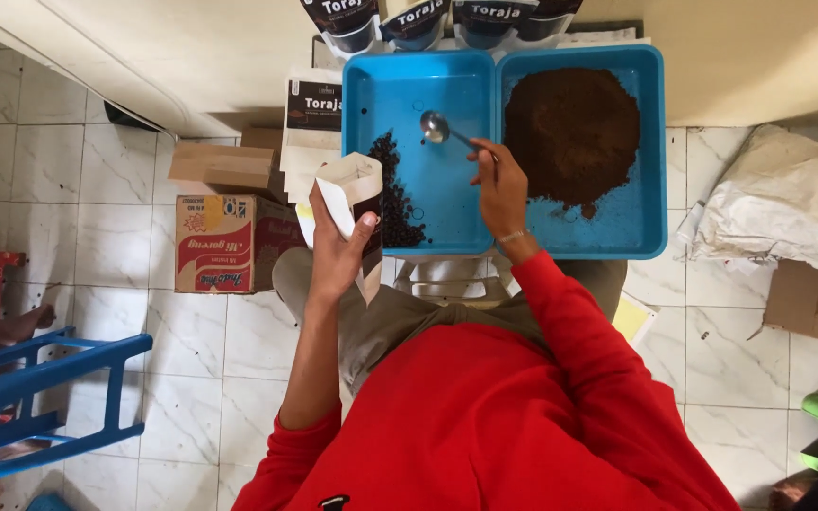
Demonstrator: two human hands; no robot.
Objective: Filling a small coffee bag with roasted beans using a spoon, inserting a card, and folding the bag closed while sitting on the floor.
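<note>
My left hand [336, 248] grips an open white pouch [356, 192] with a black label, held upright at the left blue tray's near corner. My right hand [502, 192] holds a metal spoon [437, 127] by its handle, its bowl hovering over the left blue tray [428, 85]. A pile of dark coffee beans [392, 194] lies along that tray's left side. The right blue tray [650, 189] holds a big heap of brown ground coffee [572, 132]. I wear a red long-sleeved top.
More white-and-black pouches [314, 109] lie stacked left of the trays and several stand behind them. Cardboard boxes [224, 241] sit on the tiled floor at left, a blue stool [59, 397] at lower left, a white sack [788, 199] at right.
</note>
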